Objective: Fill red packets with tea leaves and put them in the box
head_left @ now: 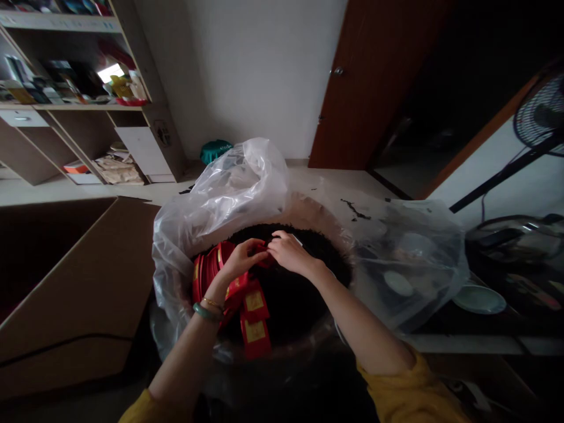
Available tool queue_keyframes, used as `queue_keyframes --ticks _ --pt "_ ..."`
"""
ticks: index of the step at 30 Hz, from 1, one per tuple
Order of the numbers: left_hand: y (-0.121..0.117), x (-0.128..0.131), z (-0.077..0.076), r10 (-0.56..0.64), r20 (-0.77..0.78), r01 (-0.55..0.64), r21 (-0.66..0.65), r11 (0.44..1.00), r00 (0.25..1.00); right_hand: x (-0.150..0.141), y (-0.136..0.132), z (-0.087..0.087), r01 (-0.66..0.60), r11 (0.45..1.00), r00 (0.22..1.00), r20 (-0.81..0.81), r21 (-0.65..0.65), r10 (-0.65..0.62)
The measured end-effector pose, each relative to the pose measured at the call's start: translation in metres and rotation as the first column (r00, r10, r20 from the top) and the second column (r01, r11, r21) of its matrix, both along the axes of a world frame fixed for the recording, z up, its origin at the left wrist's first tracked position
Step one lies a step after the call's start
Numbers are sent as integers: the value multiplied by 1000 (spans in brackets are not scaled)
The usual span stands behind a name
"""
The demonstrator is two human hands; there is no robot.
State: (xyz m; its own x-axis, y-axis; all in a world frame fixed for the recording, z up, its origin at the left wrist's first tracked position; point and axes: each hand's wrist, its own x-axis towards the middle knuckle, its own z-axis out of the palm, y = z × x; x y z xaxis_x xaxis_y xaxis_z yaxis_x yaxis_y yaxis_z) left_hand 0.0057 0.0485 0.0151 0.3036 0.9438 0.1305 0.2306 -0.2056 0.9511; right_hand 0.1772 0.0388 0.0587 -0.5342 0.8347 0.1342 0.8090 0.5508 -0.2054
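A clear plastic bag (220,194) lines a round container heaped with dark loose material (321,247). A stack of red packets with gold labels (253,314) lies along the container's left inner side. My left hand (240,258), with a green bangle at the wrist, is closed on a red packet (264,258) above the stack. My right hand (288,252) meets it from the right, its fingers pinched on the same packet.
A brown cardboard box (74,276) stands open at the left. Shelves (66,106) with boxes line the back left wall. A brown door (374,82) stands behind. At the right are a fan (540,114), a plate (478,298) and dark metal ware (515,241).
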Motion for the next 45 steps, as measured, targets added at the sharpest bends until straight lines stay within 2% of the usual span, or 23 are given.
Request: queue_keyframes --ticks 3,6,9,12,15,18,21,24,27,32,34,35,37,38,39,41,45 --pt "3 0 1 25 227 0 -109 994 974 5 4 1 -11 997 991 -129 79 21" --pt "2 6 1 80 337 -25 -163 986 938 8 6 1 15 994 960 -279 110 16" --pt "-1 14 2 76 356 -14 -172 985 932 11 5 1 30 998 927 -374 46 -10" --pt "-3 20 2 93 388 5 -245 970 917 12 5 2 46 999 890 -453 -17 -49" --pt "-4 23 1 147 484 8 -305 952 863 13 8 2 129 991 812 -571 -35 -126" --pt "-5 24 3 151 543 38 -320 947 826 16 12 3 183 975 751 -622 -123 -220" --pt "-8 24 8 145 540 43 -319 947 829 20 14 4 150 966 725 -641 -212 -254" --pt "-13 27 12 101 528 84 -315 945 843 20 13 6 126 967 689 -682 -220 -244" --pt "-18 31 11 77 509 138 -371 918 857 17 10 6 116 967 676 -695 -229 -245" --pt "-20 39 3 176 472 77 -470 879 864 18 14 0 7 945 720 -654 -328 -232" --pt "-19 40 2 193 454 55 -478 876 870 26 20 -6 7 945 754 -618 -327 -220" --pt "-19 41 2 198 446 45 -477 878 873 31 24 -11 53 947 786 -572 -316 -234" --pt "-19 41 3 203 428 25 -471 882 881 43 31 -22 244 932 865 -375 -269 -335" --pt "-19 41 4 205 419 17 -468 883 885 49 33 -29 368 902 887 -206 -225 -413" --pt "-19 40 5 207 411 7 -463 886 888 54 34 -37 467 864 878 -20 -187 -479" --pt "-19 40 7 204 394 -7 -447 894 896 59 34 -50 525 833 851 85 -174 -519" --pt "-20 39 9 171 380 1 -412 911 909 59 33 -67 552 812 834 128 -192 -537"
